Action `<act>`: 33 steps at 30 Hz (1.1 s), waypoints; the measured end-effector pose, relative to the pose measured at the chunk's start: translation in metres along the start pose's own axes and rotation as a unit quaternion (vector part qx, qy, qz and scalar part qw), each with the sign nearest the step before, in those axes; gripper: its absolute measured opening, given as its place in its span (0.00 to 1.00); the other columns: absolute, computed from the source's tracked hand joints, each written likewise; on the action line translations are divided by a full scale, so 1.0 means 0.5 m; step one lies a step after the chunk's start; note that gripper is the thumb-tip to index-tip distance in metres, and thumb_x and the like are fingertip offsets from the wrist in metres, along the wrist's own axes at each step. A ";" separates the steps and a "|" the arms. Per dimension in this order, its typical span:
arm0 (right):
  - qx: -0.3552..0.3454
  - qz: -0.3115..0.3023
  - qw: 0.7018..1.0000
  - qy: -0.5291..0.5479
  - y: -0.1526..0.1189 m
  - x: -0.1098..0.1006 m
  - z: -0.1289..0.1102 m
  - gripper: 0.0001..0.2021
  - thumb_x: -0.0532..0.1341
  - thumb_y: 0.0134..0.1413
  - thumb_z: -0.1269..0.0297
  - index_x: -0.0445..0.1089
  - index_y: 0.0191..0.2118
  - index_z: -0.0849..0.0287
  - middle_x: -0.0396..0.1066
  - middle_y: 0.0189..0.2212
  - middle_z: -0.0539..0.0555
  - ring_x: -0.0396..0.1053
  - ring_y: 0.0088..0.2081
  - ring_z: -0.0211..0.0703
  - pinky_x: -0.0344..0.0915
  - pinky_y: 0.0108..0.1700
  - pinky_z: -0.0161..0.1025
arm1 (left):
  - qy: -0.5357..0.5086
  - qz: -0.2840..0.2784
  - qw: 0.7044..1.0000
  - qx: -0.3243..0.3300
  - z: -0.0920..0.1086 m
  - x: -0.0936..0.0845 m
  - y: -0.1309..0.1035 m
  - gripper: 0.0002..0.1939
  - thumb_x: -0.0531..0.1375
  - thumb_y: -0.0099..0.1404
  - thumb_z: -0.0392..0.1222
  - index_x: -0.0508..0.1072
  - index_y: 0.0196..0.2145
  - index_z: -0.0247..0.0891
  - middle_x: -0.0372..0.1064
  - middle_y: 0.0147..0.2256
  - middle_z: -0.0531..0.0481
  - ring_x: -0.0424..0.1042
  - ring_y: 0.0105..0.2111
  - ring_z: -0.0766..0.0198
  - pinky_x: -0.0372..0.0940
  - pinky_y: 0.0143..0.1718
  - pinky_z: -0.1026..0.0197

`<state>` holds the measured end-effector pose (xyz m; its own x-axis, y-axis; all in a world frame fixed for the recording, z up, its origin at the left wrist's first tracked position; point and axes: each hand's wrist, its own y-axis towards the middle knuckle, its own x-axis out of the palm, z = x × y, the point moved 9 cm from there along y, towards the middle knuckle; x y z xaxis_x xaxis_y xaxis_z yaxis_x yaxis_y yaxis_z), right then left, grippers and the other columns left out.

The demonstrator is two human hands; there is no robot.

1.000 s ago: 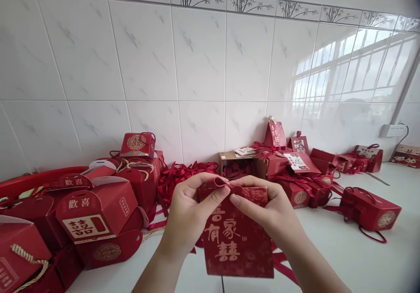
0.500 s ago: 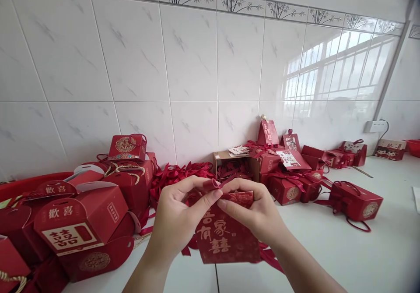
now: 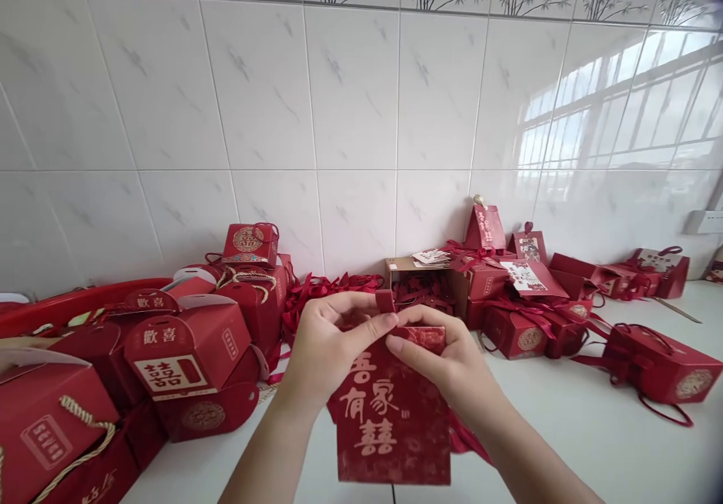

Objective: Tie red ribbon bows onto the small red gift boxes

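A dark red bag with gold characters hangs upright from both hands, over the white table. My left hand pinches a dark red ribbon between thumb and fingers, its loop standing up at the fingertips. My right hand is closed on the bag's top edge, thumb in front, its fingertips nearly touching the left thumb. The ribbon's lower part is hidden by the fingers.
Red gift boxes are piled at the left beside a red basin. Loose red ribbons and a cardboard box lie behind the hands. More red boxes stand at the right. A tiled wall rises behind.
The view has turned left, so the surroundings sit further right. The bag now hangs lower and shows more of its front. Both hands keep their hold.
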<state>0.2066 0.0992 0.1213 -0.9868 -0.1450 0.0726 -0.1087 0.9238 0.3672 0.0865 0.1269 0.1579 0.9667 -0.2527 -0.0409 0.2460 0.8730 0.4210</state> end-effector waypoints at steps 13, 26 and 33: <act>-0.010 -0.192 0.958 -0.212 -0.014 -0.029 -0.038 0.11 0.63 0.53 0.58 0.71 0.26 0.60 0.63 0.24 0.48 0.61 0.26 0.34 0.61 0.27 0.31 | 0.223 -0.031 0.971 0.081 0.060 -0.034 -0.031 0.14 0.63 0.59 0.49 0.74 0.43 0.45 0.75 0.40 0.49 0.74 0.41 0.59 0.69 0.37 0.66; -0.048 0.530 0.785 -0.317 -0.112 -0.461 -0.144 0.29 0.62 0.50 0.57 0.63 0.59 0.56 0.73 0.47 0.59 0.74 0.43 0.51 0.69 0.44 0.45 | 0.268 -0.015 0.960 0.083 0.062 -0.046 -0.030 0.14 0.63 0.57 0.51 0.76 0.39 0.43 0.76 0.37 0.47 0.75 0.37 0.56 0.70 0.31 0.67; 0.017 0.342 0.867 -0.361 -0.010 -0.383 -0.076 0.32 0.62 0.52 0.57 0.60 0.61 0.61 0.71 0.50 0.63 0.71 0.49 0.53 0.67 0.50 0.47 | 0.286 -0.013 0.954 0.086 0.069 -0.043 -0.034 0.13 0.63 0.57 0.51 0.76 0.39 0.44 0.76 0.37 0.52 0.74 0.36 0.61 0.69 0.32 0.72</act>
<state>0.4008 0.1090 0.1408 -0.6386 0.6892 -0.3423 0.5401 0.7183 0.4387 0.0592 0.1030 0.1830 0.8531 0.0384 -0.5204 0.3029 0.7757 0.5537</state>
